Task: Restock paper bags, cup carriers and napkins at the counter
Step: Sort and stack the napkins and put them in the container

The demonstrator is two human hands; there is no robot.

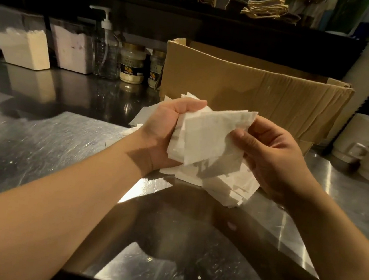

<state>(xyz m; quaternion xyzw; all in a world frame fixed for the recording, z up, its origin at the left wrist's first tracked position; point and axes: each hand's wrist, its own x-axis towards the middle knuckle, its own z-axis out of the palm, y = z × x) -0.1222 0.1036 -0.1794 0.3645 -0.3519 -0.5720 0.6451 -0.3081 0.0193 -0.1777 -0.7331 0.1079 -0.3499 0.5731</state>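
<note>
A messy bundle of white napkins (211, 140) is held up just above the steel counter (38, 145), right in the middle of the view. The bundle is gripped from both sides: the left hand (168, 133) is curled round its left edge, fingers wrapped over the top and back, while the right hand (276, 158) is closed on the right edge, with the thumb (246, 140) pressed onto the front sheet. So both hands are clamped on the same wad, nothing spread out. The sheets aren't squared up at all, corners are fanned out every which way.

Under the held bundle, more loose napkins (226, 189) are piled on the counter, partly hidden by the hands, and a few more sheets (139, 118) can be seen behind the left wrist.

Just behind all that, a worn cardboard box (254, 90) is stood on the counter, open at the top; what's inside can't be made out. To the right of it, some white cups (364, 143) are stacked. To the left, along the back wall, two small jars (132, 66) with dark labels are lined up, then a clear pump bottle (106, 46), then two plastic tubs (23, 41) of pale powder.

Up on the dark shelf (195, 8) above, what looks like brown paper bags with twine handles (264, 9) are stacked, though it's pretty dim up there.
</note>
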